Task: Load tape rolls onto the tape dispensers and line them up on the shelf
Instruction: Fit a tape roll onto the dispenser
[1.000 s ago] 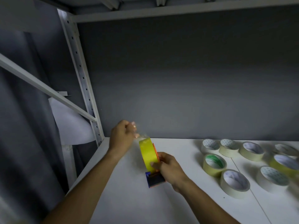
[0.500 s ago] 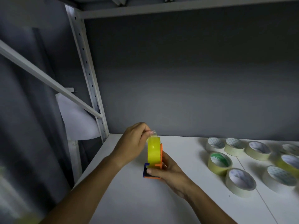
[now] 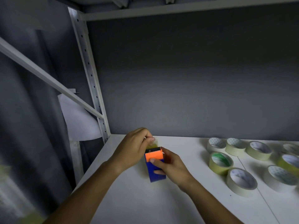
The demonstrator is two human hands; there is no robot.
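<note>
The yellow tape roll is almost wholly hidden behind the tape dispenser and the left hand. At the shelf's right edge, two rolls are cut off by the frame. A blurred yellowish shape fills the lower left corner.

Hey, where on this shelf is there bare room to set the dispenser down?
Bare shelf board lies near the front edge, below both hands, and along the back wall between the left hand and the tape rolls. The right side is crowded with rolls.
</note>
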